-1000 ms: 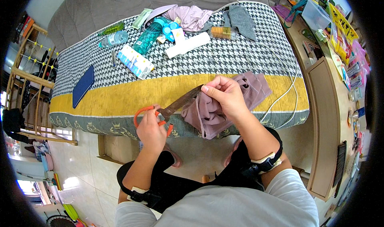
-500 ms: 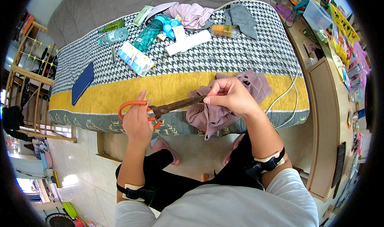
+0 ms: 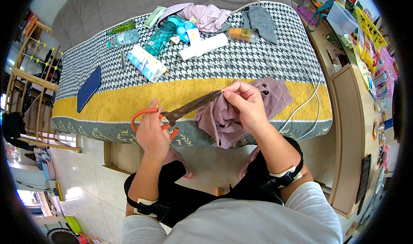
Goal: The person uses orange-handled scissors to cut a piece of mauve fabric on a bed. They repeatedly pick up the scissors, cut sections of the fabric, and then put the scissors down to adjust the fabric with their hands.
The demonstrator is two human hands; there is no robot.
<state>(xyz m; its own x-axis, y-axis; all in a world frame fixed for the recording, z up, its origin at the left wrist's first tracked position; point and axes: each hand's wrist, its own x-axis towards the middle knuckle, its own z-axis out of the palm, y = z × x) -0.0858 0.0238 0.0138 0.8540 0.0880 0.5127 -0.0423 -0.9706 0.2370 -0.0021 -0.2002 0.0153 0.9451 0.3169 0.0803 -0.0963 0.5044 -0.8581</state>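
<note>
A pair of rusty scissors (image 3: 193, 106) with orange handles is held across the front of the bed, blades together and pointing up to the right. My left hand (image 3: 152, 131) is closed on the orange handles, with one finger reaching out beyond them. At the blade tips, my right hand (image 3: 246, 103) pinches with thumb and forefinger; whether anything thin lies between the fingers is too small to tell. Beneath the right hand and the blades lies a crumpled mauve cloth (image 3: 223, 125) on the bed's near edge.
The bed (image 3: 124, 91) carries a dark blue flat case (image 3: 89, 89), a white-and-blue packet (image 3: 146, 63), a teal bottle (image 3: 161, 38), a white box (image 3: 203, 46), a jar (image 3: 241, 34) and grey cloth (image 3: 260, 23). A white cable (image 3: 318, 98) loops at right, beside a wooden cabinet (image 3: 346, 136).
The blade end has tilted upward, with my right hand moving slightly up and left. My left hand has shifted a little right and down. The mauve cloth's left part has moved slightly left.
</note>
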